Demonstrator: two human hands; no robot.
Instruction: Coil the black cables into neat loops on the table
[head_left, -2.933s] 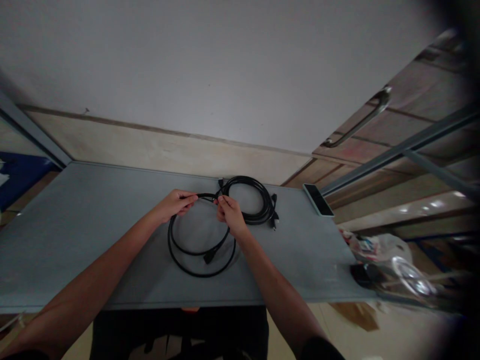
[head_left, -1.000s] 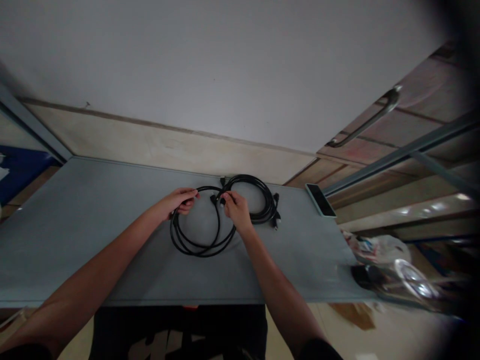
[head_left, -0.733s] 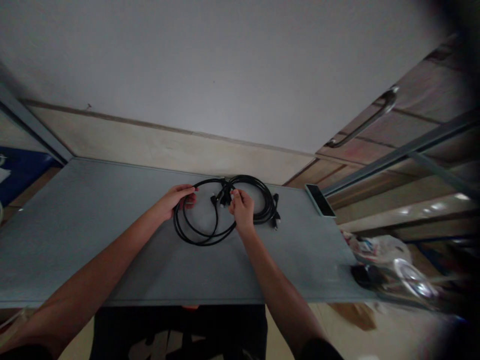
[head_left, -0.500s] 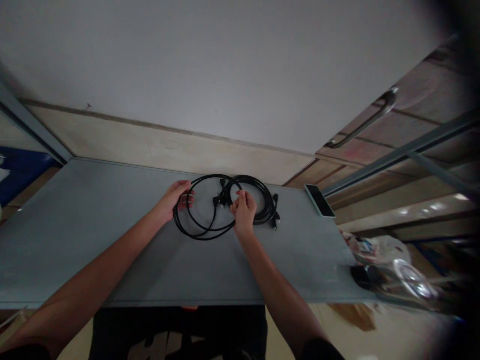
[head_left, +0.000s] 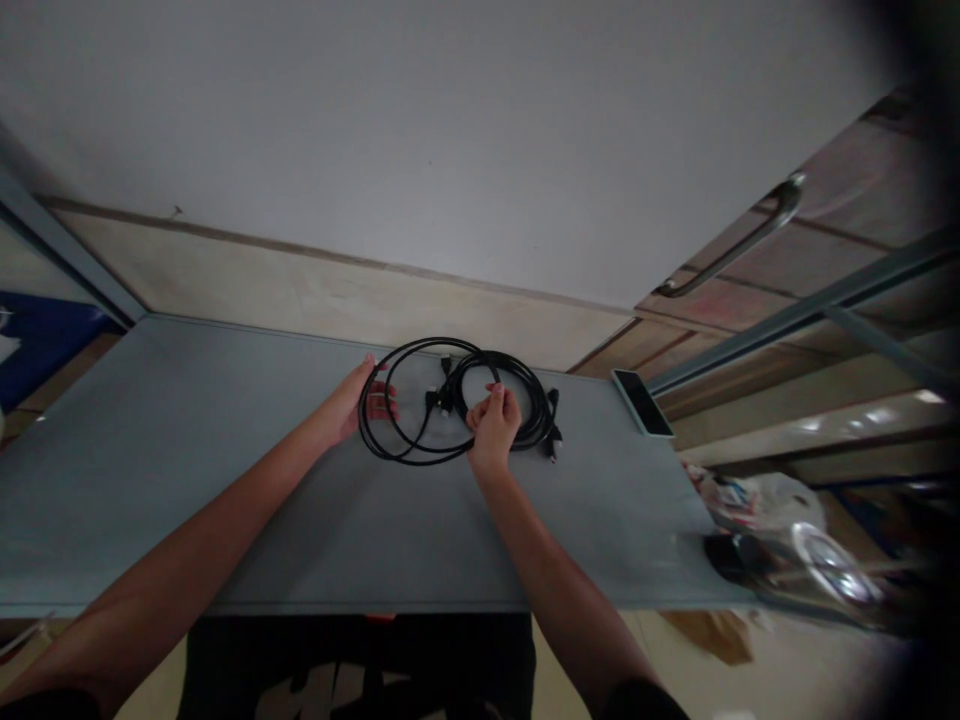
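Black cable (head_left: 405, 455) is gathered in loose loops between my hands, above a grey shelf. My left hand (head_left: 365, 400) holds the loops' left side, with the thumb in front and the fingers behind the strands. The loops' right side is pinched in my right hand (head_left: 496, 425), thumb against fingers. Behind and beside that hand lies a second, tighter coil of black cable (head_left: 538, 400). Dark plugs (head_left: 553, 440) stick out at its right, and more connectors (head_left: 442, 400) lie within the loops I hold.
A phone-like slab with a pale edge (head_left: 643, 403) lies at the right end of the grey shelf (head_left: 300, 560). A pale wall (head_left: 420, 150) rises behind the shelf. Metal frame bars (head_left: 810, 305) and a shiny rounded object (head_left: 825, 560) stand at the right.
The held loops have shifted slightly right and upward in the picture. My right hand has moved a little right, and the fingers of my left hand are more spread behind the strands.
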